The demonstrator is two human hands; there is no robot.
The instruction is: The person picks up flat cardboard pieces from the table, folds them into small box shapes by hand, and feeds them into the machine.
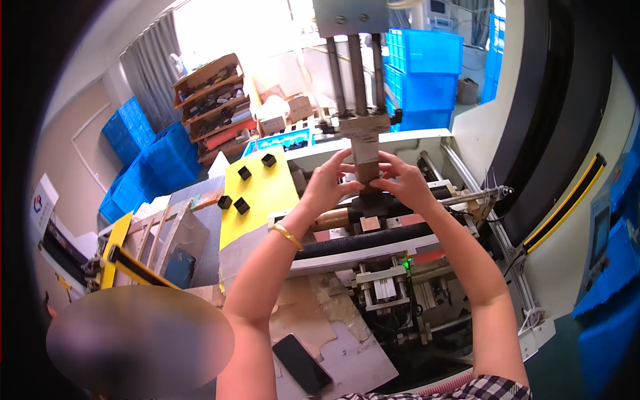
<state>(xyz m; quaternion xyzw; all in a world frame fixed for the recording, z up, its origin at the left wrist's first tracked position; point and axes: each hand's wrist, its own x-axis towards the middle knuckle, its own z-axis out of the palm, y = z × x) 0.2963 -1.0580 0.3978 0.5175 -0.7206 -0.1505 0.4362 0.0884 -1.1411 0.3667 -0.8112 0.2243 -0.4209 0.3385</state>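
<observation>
Under the vertical ram of a press (364, 148), both hands meet around a small brown block (366, 172). My left hand (325, 187) comes from the left, thumb and fingers curved against the block's side. On the opposite side, my right hand (405, 181) grips with bent fingers and thumb. The block's lower part is partly hidden by the fingertips and dark machine parts. Several small black open boxes (241, 205) rest on a yellow sheet (260, 183) left of my left hand. A bracelet (288, 237) circles my left wrist.
Metal columns and rods (357, 73) rise above the hands. A black padded bar (373, 241) crosses in front. A phone (302, 363) lies on cardboard near me. Blue crates (423, 77) stand behind, and a yellow-black strip (563, 203) runs at right. Another person's blurred head is at lower left.
</observation>
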